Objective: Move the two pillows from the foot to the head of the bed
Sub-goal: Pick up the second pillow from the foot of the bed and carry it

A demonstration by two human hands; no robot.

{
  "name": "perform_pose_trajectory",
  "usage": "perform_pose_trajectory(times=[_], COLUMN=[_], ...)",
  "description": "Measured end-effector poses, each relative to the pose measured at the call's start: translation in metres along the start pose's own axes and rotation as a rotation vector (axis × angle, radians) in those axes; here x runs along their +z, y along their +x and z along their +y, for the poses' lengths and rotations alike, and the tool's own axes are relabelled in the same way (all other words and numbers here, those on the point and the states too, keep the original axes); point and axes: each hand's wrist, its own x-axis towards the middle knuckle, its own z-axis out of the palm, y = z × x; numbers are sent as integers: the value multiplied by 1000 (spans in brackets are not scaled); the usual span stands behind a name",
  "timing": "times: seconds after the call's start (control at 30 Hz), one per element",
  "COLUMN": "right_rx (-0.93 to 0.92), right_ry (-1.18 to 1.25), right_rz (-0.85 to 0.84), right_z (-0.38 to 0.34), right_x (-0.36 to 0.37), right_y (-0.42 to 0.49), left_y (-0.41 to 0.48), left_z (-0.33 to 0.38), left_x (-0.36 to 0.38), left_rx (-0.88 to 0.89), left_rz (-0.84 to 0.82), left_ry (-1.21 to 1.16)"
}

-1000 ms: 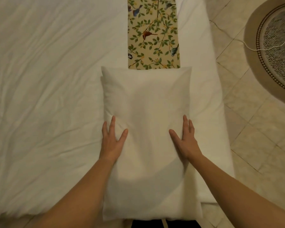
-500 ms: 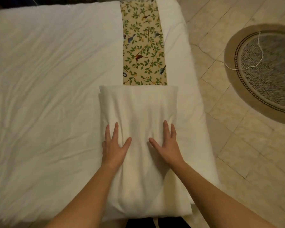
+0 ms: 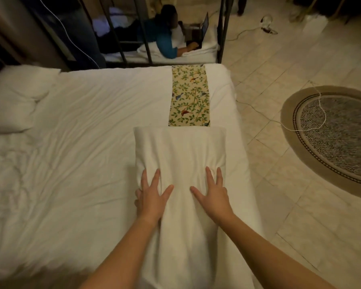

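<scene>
- The pillow lies at the foot end of the bed, its far edge over the floral runner
- Our left hand and right hand press flat on its top, fingers straight and spread, gripping nothing
- Whether another lies beneath it we cannot tell
- We should slide both hands out to its side edges, curl fingers under, lift it level and carry it left toward the head, where the far pillow lies

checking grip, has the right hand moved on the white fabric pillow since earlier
Yes: the right hand shifted left, from outside the floral runner's right edge.
</scene>
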Motion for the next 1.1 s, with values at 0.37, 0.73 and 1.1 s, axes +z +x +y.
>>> perform_pose_trajectory(times=[0.37, 0.73, 1.1], right_rx=[-208, -388, -527], right_ry=[-49, -106, -156], right_rz=[-71, -97, -130], right_z=[-5, -49, -126], right_x=[-26, 4, 70], right_y=[-57, -107, -167], left_y=[-94, -154, -206], left_z=[1, -48, -142], left_x=[-24, -63, -122], left_rx=[-134, -234, -305], left_rz=[128, 270, 385], left_ry=[-42, -106, -164])
